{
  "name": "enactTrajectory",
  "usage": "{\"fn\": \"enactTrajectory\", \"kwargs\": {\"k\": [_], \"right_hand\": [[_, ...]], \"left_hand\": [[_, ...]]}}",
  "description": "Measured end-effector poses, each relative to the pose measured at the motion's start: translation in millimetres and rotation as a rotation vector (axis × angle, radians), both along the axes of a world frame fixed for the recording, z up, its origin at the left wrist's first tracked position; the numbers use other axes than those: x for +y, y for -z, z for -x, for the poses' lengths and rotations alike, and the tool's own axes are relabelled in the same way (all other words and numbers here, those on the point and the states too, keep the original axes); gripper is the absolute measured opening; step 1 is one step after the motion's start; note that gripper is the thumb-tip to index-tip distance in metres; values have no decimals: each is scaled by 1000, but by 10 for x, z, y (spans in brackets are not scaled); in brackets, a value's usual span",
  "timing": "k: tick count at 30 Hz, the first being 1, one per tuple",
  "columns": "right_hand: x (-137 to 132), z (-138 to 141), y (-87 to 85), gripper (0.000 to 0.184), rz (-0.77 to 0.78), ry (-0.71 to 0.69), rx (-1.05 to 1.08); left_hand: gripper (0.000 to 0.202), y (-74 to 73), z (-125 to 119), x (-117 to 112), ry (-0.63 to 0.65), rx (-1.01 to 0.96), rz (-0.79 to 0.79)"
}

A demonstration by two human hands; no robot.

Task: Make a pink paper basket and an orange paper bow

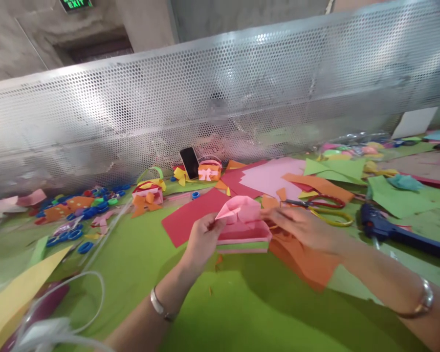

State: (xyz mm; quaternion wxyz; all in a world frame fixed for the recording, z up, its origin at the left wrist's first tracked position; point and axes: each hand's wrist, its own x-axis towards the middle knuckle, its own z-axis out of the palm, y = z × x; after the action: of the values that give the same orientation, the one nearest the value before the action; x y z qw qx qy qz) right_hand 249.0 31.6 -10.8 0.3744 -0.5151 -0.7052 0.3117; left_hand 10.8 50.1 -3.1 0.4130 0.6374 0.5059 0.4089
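My left hand pinches the left end of a curved pink paper piece, its thumb and fingers closed. This piece stands over a small pink paper box with a green stripe along its front. At the right of the box is my right hand, slightly blurred, its fingers stretched towards the pink piece. Whether its fingertips touch the paper I cannot make out. Under that hand lies crumpled orange paper. A red paper sheet lies behind my left hand.
Right of my right hand are scissors with red and yellow handles and a dark blue glue gun. Small paper baskets and a phone stand before a perforated metal panel. A white cable loops at left.
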Motion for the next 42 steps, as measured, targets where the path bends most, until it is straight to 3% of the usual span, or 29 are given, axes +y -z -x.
{"fn": "enactTrajectory", "kwargs": {"k": [2,7,14,20,29,34,42], "right_hand": [[53,-79,-9,52,71,33,53],[63,-50,41,39,210,35,51],[-19,125,31,39,203,94,-14],[-30,102,3,33,203,42,-22],[-12,55,23,31,131,61,-26],[-17,40,-33,26,-33,147,-6],[-68,102,-25,26,-218,65,-37]], "left_hand": [[29,10,-8,-2,-6,-32,-6],[29,32,-40,-41,-35,-55,6],[27,37,-106,-103,-39,-82,57],[29,54,-132,-129,-36,-104,79],[27,53,-145,-141,-18,-137,95],[24,51,-149,-144,-47,-127,87],[22,70,-173,-167,-40,-77,79]]}}
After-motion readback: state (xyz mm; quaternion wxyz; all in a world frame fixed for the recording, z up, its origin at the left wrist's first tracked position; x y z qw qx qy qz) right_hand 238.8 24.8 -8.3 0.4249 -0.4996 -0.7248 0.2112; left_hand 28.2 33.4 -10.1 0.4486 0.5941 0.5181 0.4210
